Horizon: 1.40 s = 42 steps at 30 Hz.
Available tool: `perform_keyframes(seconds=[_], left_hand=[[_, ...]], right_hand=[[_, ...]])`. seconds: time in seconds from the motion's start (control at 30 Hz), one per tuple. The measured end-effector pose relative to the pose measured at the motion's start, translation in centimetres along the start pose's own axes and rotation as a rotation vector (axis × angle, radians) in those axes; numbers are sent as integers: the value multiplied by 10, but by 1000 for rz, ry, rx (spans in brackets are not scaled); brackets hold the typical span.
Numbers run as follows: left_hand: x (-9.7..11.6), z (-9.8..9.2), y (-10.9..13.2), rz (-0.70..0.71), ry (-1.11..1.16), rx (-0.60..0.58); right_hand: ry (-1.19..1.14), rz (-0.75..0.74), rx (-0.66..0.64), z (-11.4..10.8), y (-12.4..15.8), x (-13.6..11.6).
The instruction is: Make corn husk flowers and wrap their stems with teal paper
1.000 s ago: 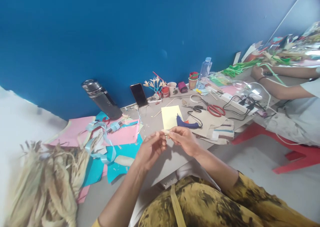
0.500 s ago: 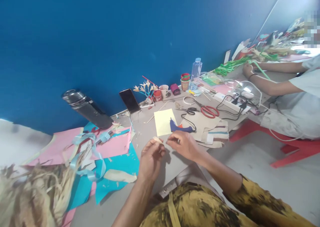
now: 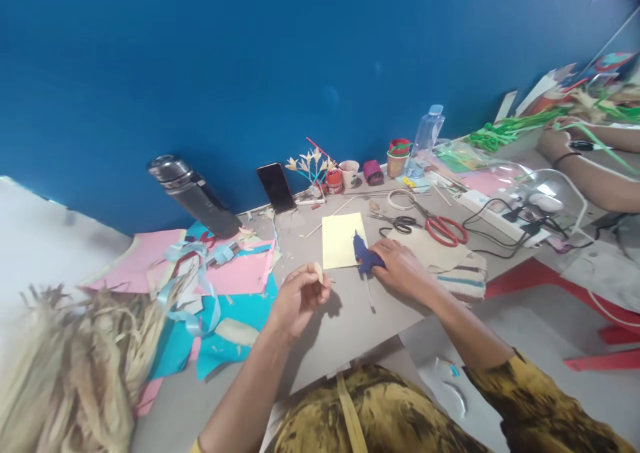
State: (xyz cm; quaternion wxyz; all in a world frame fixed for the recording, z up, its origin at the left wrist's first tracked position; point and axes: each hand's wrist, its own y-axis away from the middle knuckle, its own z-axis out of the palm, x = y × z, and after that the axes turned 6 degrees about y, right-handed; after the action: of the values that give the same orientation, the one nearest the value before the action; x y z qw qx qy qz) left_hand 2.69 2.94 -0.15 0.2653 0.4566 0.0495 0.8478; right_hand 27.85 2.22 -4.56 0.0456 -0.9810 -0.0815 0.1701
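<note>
**Glue gun (image 3: 364, 256) gripped low on the table, husk petal pinched beside it: heat, drips and a snagging cord**

Nearest the body, the left hand (image 3: 300, 296) hovers just above the table (image 3: 345, 320), thumb and fingertips pinched tight on a small pale husk petal (image 3: 319, 272). The piece is so small that the fingertips sit right next to any spot where glue might land. In my judgement, a burn is the first hazard.

Just beyond, the right hand (image 3: 403, 270) is closed around the handle of the blue glue gun. The gun lies on the table at the right edge of the yellow card (image 3: 339, 240), with its nozzle pointing away from the person. A gun lying flat may ooze onto the card or the tabletop. Its cord is hidden under the hand, so I cannot tell where it runs. It could catch on the black scissors (image 3: 403, 223) or the red scissors (image 3: 443, 228) lying near it.

To the left, loose pink and blue paper (image 3: 235, 276) and a heap of dry husks (image 3: 75, 366) lie close enough for stray glue strings to catch them.

Further back, a phone (image 3: 276, 186), a flask (image 3: 195, 196) and a water bottle (image 3: 425, 140) stand along the wall. A tugged cable near the power strip (image 3: 493, 213) could tip them. A co-worker's hand (image 3: 555, 141) works well apart.
</note>
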Motion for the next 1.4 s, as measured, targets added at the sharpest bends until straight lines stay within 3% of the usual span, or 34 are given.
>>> perform_keyframes(seconds=[0.13, 0.3, 0.43, 0.67, 1.03, 1.4], left_hand=[[1, 3, -9, -2, -36, 22], [0, 9, -19, -21, -42, -21], [-3, 14, -25, -3, -76, -37], [-12, 16, -29, 113, -252, 63], [-8, 21, -21, 271, -530, 81], [-10, 17, -22, 241, -507, 36]], right_hand=[[-256, -74, 135, 4, 5, 20], [-346, -154, 258, 1, 14, 26], [-375, -262, 247, -12, 22, 18], [-341, -481, 226, -28, 27, 3], [-238, -478, 288, -21, 23, -2], [-236, -441, 330, -16, 25, 2]])
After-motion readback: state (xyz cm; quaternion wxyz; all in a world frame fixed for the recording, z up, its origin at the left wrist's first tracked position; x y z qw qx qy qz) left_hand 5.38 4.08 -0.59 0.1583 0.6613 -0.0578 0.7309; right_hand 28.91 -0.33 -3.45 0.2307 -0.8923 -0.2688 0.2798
